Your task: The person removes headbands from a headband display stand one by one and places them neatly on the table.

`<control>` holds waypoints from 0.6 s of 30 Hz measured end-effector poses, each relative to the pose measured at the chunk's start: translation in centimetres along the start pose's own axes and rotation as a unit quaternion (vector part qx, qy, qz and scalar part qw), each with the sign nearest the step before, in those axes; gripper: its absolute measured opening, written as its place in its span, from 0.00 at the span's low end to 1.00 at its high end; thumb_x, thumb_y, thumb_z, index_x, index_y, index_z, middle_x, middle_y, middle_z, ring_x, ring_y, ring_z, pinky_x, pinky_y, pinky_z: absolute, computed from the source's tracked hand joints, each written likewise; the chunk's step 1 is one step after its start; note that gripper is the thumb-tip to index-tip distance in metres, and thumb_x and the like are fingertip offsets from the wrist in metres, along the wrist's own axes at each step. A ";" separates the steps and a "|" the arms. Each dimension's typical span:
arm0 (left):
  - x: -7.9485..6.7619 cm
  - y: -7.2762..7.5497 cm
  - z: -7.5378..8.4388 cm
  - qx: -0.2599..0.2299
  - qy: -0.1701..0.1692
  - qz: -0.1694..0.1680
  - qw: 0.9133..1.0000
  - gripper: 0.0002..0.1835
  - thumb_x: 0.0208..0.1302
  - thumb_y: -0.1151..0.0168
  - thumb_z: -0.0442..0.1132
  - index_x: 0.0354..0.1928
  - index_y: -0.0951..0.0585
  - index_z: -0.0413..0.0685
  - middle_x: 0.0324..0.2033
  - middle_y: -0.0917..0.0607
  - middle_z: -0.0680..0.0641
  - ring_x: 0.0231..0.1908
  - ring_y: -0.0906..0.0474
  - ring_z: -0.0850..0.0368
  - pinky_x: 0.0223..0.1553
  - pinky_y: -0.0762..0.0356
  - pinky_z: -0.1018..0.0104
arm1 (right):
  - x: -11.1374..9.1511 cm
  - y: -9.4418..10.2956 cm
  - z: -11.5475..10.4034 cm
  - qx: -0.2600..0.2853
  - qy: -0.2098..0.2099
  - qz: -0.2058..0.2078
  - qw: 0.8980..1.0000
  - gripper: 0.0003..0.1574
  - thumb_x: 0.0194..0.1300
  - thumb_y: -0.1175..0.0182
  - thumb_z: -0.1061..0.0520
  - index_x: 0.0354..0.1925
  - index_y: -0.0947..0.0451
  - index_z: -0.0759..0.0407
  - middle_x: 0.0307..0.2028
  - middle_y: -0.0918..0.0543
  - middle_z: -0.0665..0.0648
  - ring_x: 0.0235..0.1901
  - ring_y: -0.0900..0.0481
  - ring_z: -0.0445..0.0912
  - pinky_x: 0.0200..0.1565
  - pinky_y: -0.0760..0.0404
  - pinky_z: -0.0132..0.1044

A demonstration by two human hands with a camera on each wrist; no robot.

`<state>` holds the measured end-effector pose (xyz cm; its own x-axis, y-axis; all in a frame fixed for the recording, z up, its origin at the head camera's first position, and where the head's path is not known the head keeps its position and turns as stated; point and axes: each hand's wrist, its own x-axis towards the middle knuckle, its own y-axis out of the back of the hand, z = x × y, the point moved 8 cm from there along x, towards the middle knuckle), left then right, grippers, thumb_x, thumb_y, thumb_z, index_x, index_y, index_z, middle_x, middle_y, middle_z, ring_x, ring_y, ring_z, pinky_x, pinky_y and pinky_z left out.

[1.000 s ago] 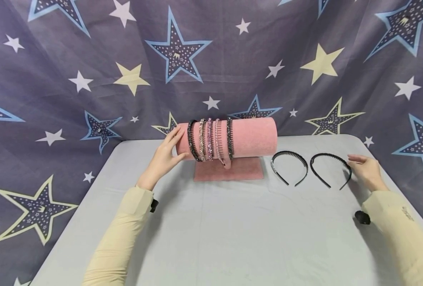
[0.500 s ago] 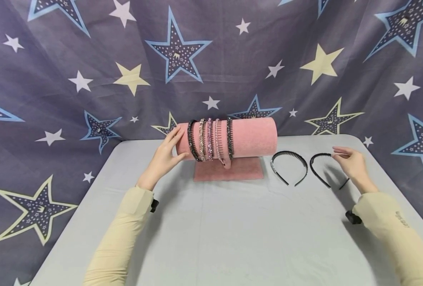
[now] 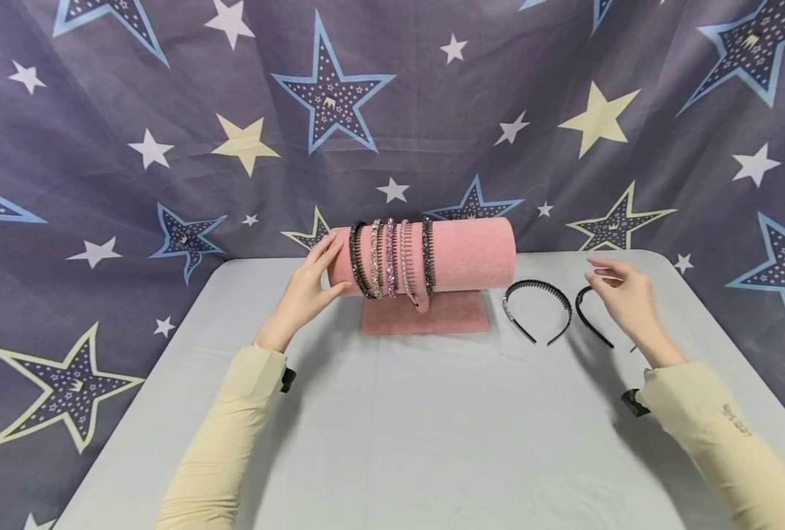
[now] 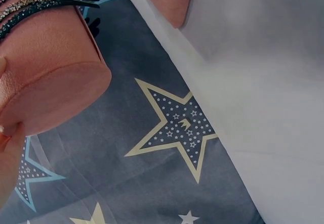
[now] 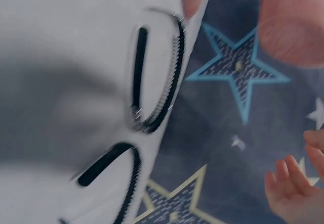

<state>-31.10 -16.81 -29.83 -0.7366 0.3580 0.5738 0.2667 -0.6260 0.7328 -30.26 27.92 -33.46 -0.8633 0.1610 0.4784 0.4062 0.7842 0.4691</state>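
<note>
Holding the roll at its left end: left hand [image 3: 306, 294] grips pink roll [image 3: 472, 254], fingers over the top, thumb spread apart along the front. Roll's long axis runs left-right above its base [image 3: 459, 316]; five headbands [image 3: 390, 258] wrap its left and middle, right part bare. Next, on the pale table [image 3: 445, 427], silver-trimmed headband [image 3: 536, 283] lies just beside the roll's right end, clear of both hands. Rightmost, black headband [image 5: 103, 165] lies flat, partly hidden behind right hand [image 3: 624, 294] in the head view; tips point toward the person, legs roughly front to back. Right hand hovers above it, fingers loosely bent, pinching nothing that I can see; right wrist view shows a gap. Key relation, my read: black headband sits below and slightly left of right hand. Right hand is clearly nearer; left is across the roll.
</note>
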 end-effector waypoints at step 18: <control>0.0 -0.1 0.0 -0.006 -0.005 0.001 1.000 0.38 0.46 0.32 0.32 0.61 0.37 0.36 0.62 0.40 0.38 0.61 0.44 0.44 0.61 0.43 0.54 | -1.8 -4.1 -9.2 0.027 0.174 -0.011 0.984 0.17 0.50 0.40 0.71 0.42 0.22 0.68 0.42 0.23 0.63 0.41 0.28 0.46 0.45 0.29 0.26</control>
<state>-31.15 -16.76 -29.86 -0.7302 0.3627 0.5791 0.2612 -0.6349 0.7271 -27.58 18.92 -29.45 -0.7124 -0.0641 0.6988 0.3647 0.8170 0.4467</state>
